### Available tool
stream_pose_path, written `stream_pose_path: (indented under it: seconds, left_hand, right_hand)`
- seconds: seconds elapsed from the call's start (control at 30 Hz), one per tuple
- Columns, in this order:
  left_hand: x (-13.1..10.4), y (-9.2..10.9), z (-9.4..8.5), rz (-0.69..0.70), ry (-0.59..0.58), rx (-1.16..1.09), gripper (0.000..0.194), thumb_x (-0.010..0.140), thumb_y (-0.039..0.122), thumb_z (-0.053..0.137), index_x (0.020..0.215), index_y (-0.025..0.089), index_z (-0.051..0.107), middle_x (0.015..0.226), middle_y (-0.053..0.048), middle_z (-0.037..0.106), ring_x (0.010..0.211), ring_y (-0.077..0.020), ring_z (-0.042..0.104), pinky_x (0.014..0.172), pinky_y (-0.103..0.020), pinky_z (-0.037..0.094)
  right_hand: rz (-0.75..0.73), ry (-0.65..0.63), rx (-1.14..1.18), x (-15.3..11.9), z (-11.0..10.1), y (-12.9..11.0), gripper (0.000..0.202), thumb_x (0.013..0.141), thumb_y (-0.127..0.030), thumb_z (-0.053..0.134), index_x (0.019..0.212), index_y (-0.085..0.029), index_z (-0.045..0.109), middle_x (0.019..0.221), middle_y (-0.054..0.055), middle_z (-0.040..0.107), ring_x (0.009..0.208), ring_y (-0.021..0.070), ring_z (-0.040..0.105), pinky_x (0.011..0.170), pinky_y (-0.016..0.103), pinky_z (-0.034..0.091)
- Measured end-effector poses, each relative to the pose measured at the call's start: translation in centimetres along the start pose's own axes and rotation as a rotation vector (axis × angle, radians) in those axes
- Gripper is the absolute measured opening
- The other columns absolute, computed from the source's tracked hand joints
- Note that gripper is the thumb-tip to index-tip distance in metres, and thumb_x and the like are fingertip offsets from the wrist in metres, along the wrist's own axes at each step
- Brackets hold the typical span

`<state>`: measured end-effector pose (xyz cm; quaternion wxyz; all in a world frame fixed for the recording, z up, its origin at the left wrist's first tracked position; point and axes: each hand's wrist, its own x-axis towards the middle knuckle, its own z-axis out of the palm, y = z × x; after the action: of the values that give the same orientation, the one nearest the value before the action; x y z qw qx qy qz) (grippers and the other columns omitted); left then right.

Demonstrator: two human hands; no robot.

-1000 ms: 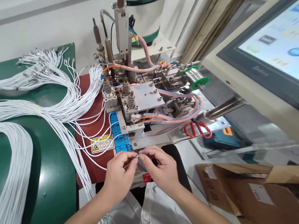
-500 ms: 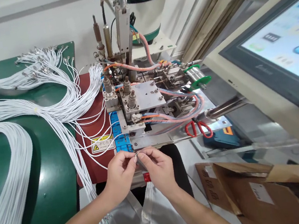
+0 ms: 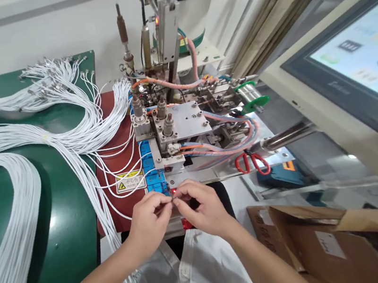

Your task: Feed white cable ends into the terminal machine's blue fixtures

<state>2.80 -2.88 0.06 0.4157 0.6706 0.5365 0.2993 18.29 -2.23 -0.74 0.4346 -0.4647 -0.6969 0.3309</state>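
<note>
My left hand (image 3: 150, 220) is closed in a pinch in front of the machine's near edge. A white cable (image 3: 119, 210) runs from the left to behind this hand, its end hidden by the fingers. My right hand (image 3: 203, 208) meets it fingertip to fingertip, thumb and forefinger pinched. What sits between the tips is too small to make out. Just beyond my fingers is a row of blue fixture blocks (image 3: 155, 181), with several white cables leading into it. The soldering machine (image 3: 182, 121) stands behind, with hoses and metal plates.
Bundles of white cables (image 3: 12, 136) cover the green table (image 3: 65, 218) at left. Red-handled scissors (image 3: 257, 163) lie at the machine's right edge, near a green-flanged wire spool (image 3: 251, 95). A touchscreen (image 3: 369, 55) leans in at right, above an open cardboard box (image 3: 320, 245).
The machine's upright slide has shifted to the right, and red lights now show on it and near my fingertips. My right fingers have loosened and spread slightly; both hands stay together in place.
</note>
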Motion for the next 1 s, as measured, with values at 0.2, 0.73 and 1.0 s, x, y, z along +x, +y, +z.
stream_pose_path:
  seconds: [0.2, 0.73, 1.0]
  left_hand:
    - [0.2, -0.2, -0.3, -0.045, -0.065, 0.059, 0.011, 0.078, 0.016, 0.052, 0.072, 0.018, 0.06, 0.07, 0.0, 0.058, 0.064, -0.0112, 0.054, 0.059, -0.021, 0.041]
    - [0.1, -0.2, 0.7, -0.26, 0.063, -0.334, 0.012, 0.081, 0.028, 0.053, 0.078, 0.016, 0.052, 0.061, 0.003, 0.053, 0.053, -0.0092, 0.056, 0.053, -0.02, 0.045]
    - [0.1, -0.1, 0.7, -0.263, 0.069, -0.365, 0.013, 0.081, 0.029, 0.053, 0.08, 0.016, 0.051, 0.064, 0.002, 0.054, 0.055, -0.0093, 0.056, 0.054, -0.02, 0.047]
  right_hand:
    - [0.102, -0.129, 0.03, 0.1, -0.3, 0.0, 0.011, 0.076, -0.013, 0.051, 0.069, -0.018, 0.058, 0.066, 0.001, 0.057, 0.062, 0.0123, 0.052, 0.058, 0.024, 0.041]
    - [0.575, 0.301, 0.593, -0.7, 2.6, -0.2, 0.005, 0.067, -0.022, 0.065, 0.068, -0.018, 0.066, 0.067, 0.0, 0.064, 0.063, 0.0129, 0.058, 0.061, 0.025, 0.047]
    - [0.564, 0.335, 0.563, -0.8, 3.3, -0.3, 0.004, 0.068, -0.021, 0.064, 0.067, -0.018, 0.065, 0.067, 0.001, 0.064, 0.064, 0.0136, 0.058, 0.061, 0.026, 0.048]
